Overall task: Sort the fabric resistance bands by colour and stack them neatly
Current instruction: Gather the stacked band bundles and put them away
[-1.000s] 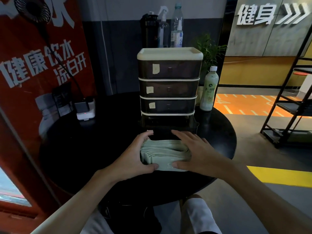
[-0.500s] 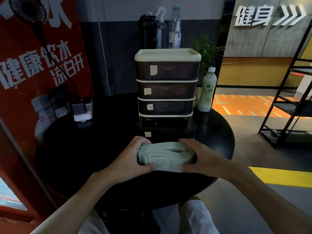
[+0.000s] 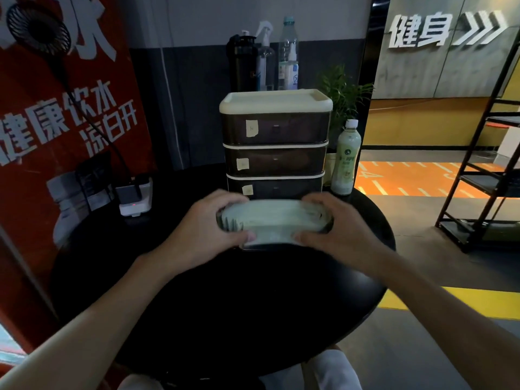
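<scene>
Round black table (image 3: 253, 305) holds a drawer unit (image 3: 275, 130); just in front of its lowest level, the left hand (image 3: 205, 235) and right hand (image 3: 337, 229) grip a stack of pale green bands (image 3: 275, 220) by its ends. Squeezing evenly and carrying it level should stop the layers fanning out

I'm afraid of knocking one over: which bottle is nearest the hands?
The pale green bottle with a white cap, just right of the drawer unit, near the right hand; the other bottles stand behind the unit.
</scene>
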A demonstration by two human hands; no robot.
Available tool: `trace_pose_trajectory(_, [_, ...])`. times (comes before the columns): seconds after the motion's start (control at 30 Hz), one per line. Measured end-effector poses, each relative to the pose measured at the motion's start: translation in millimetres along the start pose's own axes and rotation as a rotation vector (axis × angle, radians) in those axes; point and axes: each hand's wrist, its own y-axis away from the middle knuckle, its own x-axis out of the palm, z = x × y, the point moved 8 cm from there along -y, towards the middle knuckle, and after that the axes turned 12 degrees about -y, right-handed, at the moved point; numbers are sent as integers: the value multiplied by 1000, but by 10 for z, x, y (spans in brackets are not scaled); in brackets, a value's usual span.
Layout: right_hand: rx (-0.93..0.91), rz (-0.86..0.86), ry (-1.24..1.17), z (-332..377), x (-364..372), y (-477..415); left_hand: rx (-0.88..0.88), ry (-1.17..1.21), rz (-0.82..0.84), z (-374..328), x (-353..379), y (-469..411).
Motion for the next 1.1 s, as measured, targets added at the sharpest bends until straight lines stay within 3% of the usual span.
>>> trace_pose_trajectory(0.13, [12,-62,56,-1,-120,-385,-22,-75,-41,21,-48,-451])
trace_pose_trajectory(0.43, [193,-9,199,-535,1,-745,-126,-116,2,365,335,-688])
trace_pose_trajectory(0.6, [242,-9,250,-601,-25,-757,-69,-145,5,318,372,-708])
trace_pose_trajectory(1.1, [320,-8,435,-650,23,-708,-131,-301,177,464,566,-755])
